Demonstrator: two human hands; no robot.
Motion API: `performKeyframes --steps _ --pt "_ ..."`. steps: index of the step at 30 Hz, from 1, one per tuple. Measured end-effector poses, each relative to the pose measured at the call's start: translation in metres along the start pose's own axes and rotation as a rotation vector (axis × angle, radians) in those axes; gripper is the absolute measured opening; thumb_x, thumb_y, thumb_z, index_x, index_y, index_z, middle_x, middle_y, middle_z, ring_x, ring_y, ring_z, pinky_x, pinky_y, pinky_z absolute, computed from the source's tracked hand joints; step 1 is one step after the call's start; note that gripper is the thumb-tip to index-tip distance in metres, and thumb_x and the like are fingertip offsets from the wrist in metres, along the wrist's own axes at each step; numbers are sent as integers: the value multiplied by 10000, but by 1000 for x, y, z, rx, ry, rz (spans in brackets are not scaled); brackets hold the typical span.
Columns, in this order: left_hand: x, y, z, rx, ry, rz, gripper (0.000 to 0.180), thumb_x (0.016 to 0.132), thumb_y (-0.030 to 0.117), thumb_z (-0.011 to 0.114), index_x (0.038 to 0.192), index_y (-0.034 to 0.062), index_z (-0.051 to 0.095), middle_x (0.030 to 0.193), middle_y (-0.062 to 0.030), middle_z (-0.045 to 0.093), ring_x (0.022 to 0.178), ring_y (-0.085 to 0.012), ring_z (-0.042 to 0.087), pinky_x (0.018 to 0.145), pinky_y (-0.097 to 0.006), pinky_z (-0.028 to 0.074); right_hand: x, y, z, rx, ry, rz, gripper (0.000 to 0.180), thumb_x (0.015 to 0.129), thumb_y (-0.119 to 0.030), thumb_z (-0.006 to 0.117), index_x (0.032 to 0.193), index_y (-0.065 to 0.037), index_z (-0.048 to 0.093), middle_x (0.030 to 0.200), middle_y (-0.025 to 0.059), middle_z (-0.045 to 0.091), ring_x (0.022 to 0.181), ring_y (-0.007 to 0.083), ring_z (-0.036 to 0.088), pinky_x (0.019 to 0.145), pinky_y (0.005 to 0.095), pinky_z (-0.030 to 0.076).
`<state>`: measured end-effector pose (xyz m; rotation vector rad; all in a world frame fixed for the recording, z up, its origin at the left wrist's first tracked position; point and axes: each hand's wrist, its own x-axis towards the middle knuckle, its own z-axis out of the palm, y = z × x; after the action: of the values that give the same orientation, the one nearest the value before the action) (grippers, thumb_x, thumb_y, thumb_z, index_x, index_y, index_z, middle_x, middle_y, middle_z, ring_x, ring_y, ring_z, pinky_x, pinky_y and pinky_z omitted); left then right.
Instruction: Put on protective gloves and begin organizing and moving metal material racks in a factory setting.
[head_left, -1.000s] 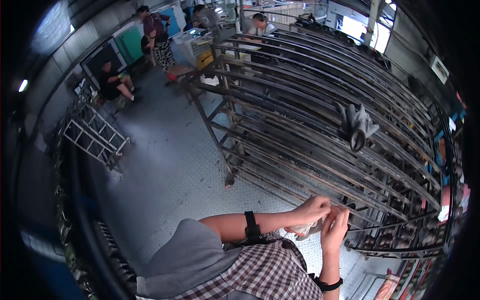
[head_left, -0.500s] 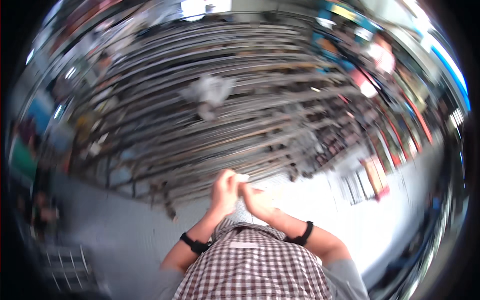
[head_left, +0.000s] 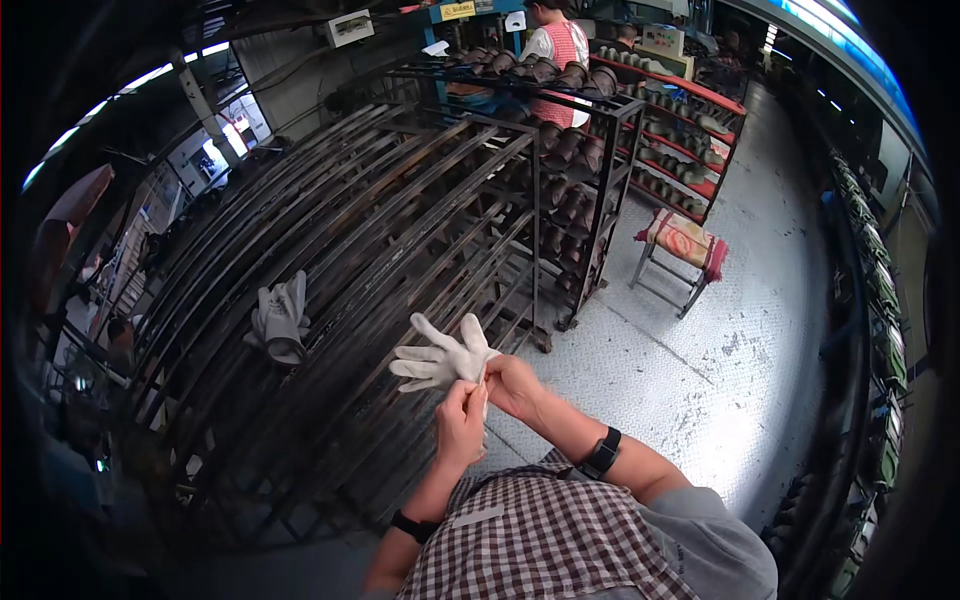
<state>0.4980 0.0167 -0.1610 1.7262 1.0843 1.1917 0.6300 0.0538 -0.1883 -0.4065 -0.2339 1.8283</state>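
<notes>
A pale grey-white work glove [head_left: 440, 357] hangs in front of me with its fingers fanned out over the rack bars. My left hand [head_left: 461, 425] is closed, its fingertips pinching the glove near the cuff. Beside it, nearly touching, my right hand [head_left: 514, 387] has its fingers closed on the cuff's other side. Both hands are bare. Another light glove with a dark cuff [head_left: 281, 318] lies on the long metal rack [head_left: 400, 240], left of my hands.
Dark shoe-shaped pieces sit on a black rack [head_left: 617, 165]. Behind it, a red-shelved rack [head_left: 685, 146] bears more. A cloth-covered stool [head_left: 686, 240] stands to the right, near a conveyor line [head_left: 868, 300]. Someone in a red checked apron [head_left: 562, 50] stands at the back.
My view has swung to the right and cleared from blur. The rack's glove now appears farther left. A glove with spread fingers now shows plainly between my hands.
</notes>
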Motion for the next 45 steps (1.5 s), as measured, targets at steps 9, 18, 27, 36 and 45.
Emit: performKeyframes --steps 9,18,27,36,45 --pt "4 25 14 86 -75 206 102 919 113 618 886 19 597 620 -60 558 513 -135 509 497 -302 401 8 -26 72 -136 -249 -122 546 975 -144 502 1485 -104 309 1379 111 505 1179 193 547 895 302 492" --pt "17 42 13 49 -38 220 118 930 113 607 886 4 594 643 -80 575 523 -146 527 500 -297 408 27 -16 63 469 -209 -89 456 822 81 554 1248 -79 514 1059 37 554 1050 127 518 989 325 445" --pt "16 38 -3 64 47 200 100 911 96 637 876 9 601 646 -70 569 538 -118 517 508 -271 411 39 -10 67 65 -212 -182 250 918 -84 563 1101 84 594 1308 160 537 943 216 650 835 232 517" --pt "26 42 -12 118 155 191 92 856 93 690 882 32 627 682 -73 632 558 -116 576 518 -266 429 56 4 91 -30 -641 0 418 955 -329 536 1313 -113 532 1503 96 368 1408 268 301 1164 415 230" --pt "20 48 -5 169 -76 255 111 809 91 679 864 69 585 755 -87 658 632 -250 653 551 -353 496 55 -11 98 -602 -248 -211 830 964 -498 487 1547 -187 -15 1605 140 -47 1478 338 -1 1166 532 127"
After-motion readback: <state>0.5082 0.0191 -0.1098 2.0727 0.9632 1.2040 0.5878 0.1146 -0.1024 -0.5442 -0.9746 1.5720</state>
